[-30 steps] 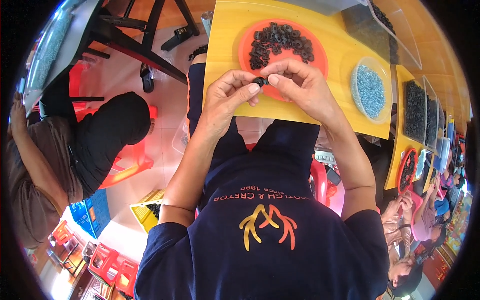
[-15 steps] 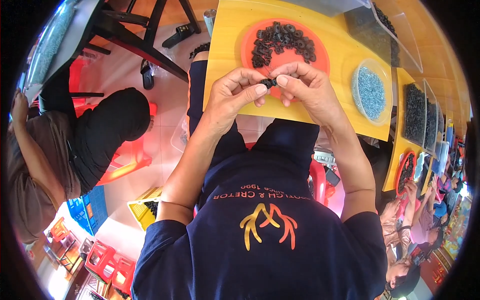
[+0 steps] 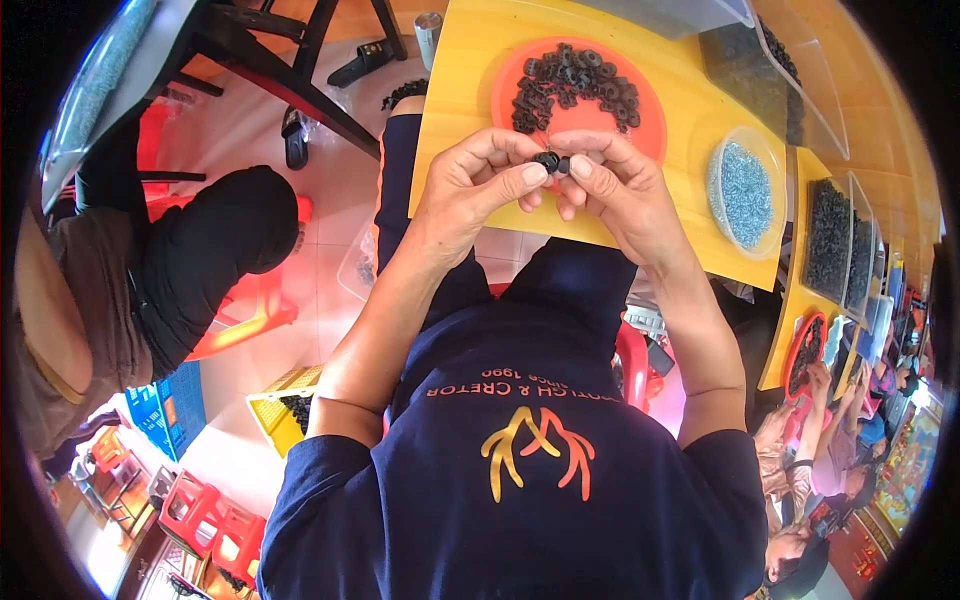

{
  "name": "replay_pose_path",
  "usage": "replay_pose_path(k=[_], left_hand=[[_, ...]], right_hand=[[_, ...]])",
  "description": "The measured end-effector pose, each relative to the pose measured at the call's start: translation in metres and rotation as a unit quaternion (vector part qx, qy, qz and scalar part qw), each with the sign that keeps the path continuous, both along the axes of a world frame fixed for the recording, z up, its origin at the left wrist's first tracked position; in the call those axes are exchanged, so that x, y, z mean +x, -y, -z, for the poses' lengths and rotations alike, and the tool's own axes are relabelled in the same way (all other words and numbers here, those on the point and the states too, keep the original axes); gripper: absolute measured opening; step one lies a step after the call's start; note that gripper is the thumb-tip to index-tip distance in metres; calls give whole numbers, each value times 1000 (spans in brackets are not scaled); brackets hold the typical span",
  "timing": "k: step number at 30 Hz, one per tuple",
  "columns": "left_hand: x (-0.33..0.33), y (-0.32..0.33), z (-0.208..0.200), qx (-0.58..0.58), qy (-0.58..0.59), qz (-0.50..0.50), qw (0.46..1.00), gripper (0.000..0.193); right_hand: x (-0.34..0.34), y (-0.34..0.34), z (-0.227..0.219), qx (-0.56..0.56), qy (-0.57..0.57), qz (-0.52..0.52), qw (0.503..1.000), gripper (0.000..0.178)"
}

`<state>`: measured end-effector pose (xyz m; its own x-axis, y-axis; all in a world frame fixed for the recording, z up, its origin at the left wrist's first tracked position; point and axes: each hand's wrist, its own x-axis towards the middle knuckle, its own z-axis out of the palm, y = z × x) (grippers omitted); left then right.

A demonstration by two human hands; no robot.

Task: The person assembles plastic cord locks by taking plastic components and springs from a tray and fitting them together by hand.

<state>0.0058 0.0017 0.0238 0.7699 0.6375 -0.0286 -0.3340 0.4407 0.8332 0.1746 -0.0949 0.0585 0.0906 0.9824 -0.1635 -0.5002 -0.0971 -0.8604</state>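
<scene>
My left hand (image 3: 478,185) and my right hand (image 3: 612,190) meet above the near edge of a yellow table (image 3: 470,90). Between their fingertips they pinch a small black ring-shaped part (image 3: 549,161). Just beyond the hands lies a round orange tray (image 3: 650,110) holding a heap of several black ring-shaped parts (image 3: 575,85). To the right of it stands a clear round bowl (image 3: 745,190) filled with small silvery-blue screws. My dark blue shirt fills the lower middle of the view.
Clear bins of black parts (image 3: 828,238) line the table to the right. A person in dark clothes (image 3: 190,260) sits on a red stool at left. A yellow crate (image 3: 285,405) and blue crate (image 3: 160,410) sit on the floor. Other workers sit far right.
Both hands have stayed together over the tray's near edge, with the fingers shifting slightly around the small black part. The view has tilted a little.
</scene>
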Motion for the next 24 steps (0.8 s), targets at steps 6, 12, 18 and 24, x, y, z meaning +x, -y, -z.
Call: replay_pose_path(k=[6,12,18,24], left_hand=[[2,1,1,-9,6,-29,1000,19],[8,7,1,-27,44,-30,998,20],[17,13,2,-42,54,-86,994,17],[15,11,3,-41,54,-78,995,15]], right_hand=[[-10,3,9,121,325,97,933,22],[-15,5,9,212,541,179,794,28],[-29,5,10,167,465,201,846,27],[-29,3,9,112,222,204,947,21]])
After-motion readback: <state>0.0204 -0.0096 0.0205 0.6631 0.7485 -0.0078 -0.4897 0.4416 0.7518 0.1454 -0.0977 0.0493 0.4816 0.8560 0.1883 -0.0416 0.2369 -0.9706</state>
